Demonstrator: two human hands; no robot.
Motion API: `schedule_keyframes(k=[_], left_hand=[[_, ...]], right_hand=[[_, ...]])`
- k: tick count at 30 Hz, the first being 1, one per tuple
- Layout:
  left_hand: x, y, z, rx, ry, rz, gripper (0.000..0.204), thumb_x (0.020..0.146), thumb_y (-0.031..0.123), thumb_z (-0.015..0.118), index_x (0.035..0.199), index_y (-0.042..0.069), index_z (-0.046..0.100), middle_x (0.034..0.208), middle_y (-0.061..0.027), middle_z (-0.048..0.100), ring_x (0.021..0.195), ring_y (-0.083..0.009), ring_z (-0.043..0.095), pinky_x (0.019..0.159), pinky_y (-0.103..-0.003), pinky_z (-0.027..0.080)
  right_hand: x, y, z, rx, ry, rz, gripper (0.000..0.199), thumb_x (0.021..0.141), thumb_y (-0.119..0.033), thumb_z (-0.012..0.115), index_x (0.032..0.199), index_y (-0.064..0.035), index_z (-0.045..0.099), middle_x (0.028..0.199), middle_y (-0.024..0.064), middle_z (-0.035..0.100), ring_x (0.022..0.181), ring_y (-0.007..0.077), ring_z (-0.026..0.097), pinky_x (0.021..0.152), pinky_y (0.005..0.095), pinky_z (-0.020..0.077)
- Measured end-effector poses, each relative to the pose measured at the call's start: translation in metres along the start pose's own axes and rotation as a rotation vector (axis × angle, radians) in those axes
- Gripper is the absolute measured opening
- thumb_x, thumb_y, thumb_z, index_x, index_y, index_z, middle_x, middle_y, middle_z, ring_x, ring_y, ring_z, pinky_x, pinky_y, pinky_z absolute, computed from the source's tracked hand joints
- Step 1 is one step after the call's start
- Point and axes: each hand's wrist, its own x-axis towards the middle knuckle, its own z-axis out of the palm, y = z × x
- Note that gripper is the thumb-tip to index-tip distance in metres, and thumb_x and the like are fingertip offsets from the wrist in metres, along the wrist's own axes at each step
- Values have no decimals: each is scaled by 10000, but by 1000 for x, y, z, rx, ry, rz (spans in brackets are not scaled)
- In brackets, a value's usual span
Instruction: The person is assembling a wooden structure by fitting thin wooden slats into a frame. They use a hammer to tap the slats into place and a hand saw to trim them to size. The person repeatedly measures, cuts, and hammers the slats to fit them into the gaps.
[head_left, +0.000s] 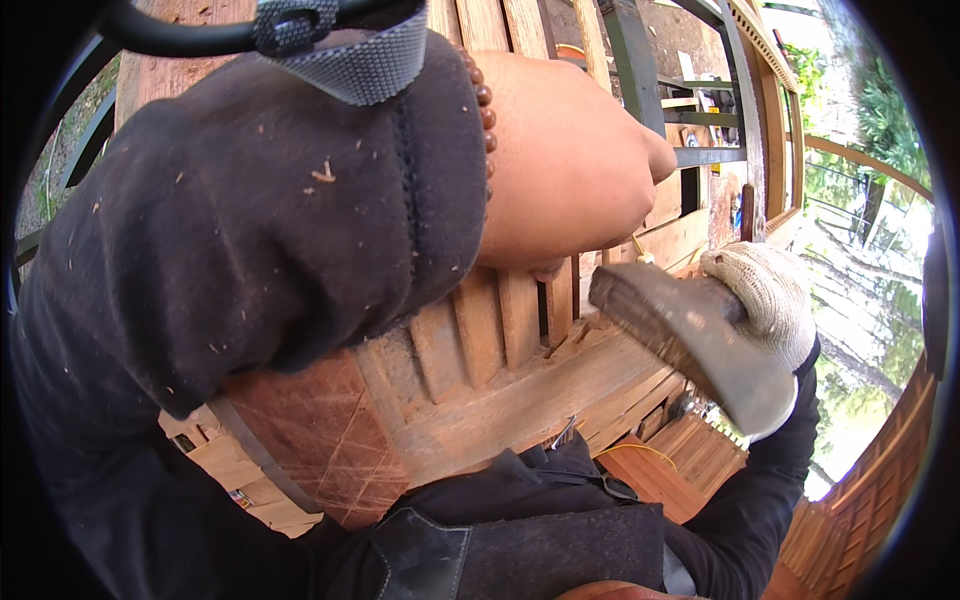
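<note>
My left hand (570,160) is bare, with a bead bracelet (487,105) at the wrist and a dark sleeve behind it. It presses against a wooden slatted panel (500,400), and its fingertips pinch a small thin pale piece (640,252) that I cannot identify. My right hand (770,300) wears a white knit glove and grips a grey metal hammer head (680,335) close to the head. The blunt face of the hammer head sits just right of the slats, a little below my left fingertips.
A dark metal frame (640,80) stands behind the panel. More slatted wooden pieces (700,450) lie lower right, with a yellow cord (640,450) across them. A grey strap (350,50) hangs at the top. Trees (880,120) fill the right.
</note>
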Motion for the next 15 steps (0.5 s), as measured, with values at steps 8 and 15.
schedule_keyframes(k=[8, 15], left_hand=[[-14, 10, 3, 81, 80, -34, 254, 806, 180, 794, 1022, 49, 823, 1260, -70, 652, 1175, -261, 636, 1020, -407, 543], [-14, 6, 7, 95, 124, 7, 194, 801, 152, 749, 958, 76, 833, 1269, -57, 651, 1217, -214, 591, 1067, -375, 482]], right_hand=[[-51, 11, 36, 288, 69, 447, 397, 822, -35, 882, 1175, 2, 705, 1040, 98, 760, 931, 214, 731, 810, 347, 604], [-83, -18, 57, 1002, 269, 1061, 626, 738, 34, 878, 1295, 8, 594, 1136, 80, 668, 896, 158, 673, 789, 333, 594]])
